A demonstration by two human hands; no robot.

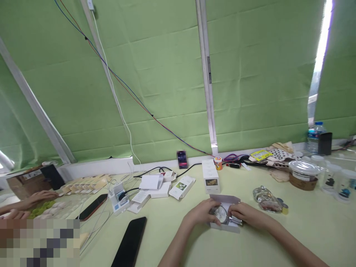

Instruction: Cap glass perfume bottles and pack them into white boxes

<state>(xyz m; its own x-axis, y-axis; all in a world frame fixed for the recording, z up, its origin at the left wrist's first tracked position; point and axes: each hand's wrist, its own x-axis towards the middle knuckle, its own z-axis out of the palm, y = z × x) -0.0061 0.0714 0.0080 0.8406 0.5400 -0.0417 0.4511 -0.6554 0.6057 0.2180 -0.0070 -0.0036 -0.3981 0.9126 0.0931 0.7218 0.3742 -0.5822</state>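
An open white cardboard box (232, 228) lies on the table with its flap raised at the back. Inside sits a round, clear container with a white label (221, 214). My left hand (204, 213) closes around the left side of this container, thumb near the back and a fingertip at the front. My right hand (246, 213) has curled fingers at the box's right side, against a small silver cylinder (236, 221). The fingers partly hide both items. Behind the box stands a row of closed white boxes (210, 174), the front one bearing a dark picture.
Clear-wrapped items (267, 199) lie to the right, near a lidded round bowl (303, 174) and plastic cups (346, 183). Flattened boxes (182, 187), a power strip (119, 198) with cables and a black phone (130, 241) are leftward. Another person's hand (43, 196) works far left.
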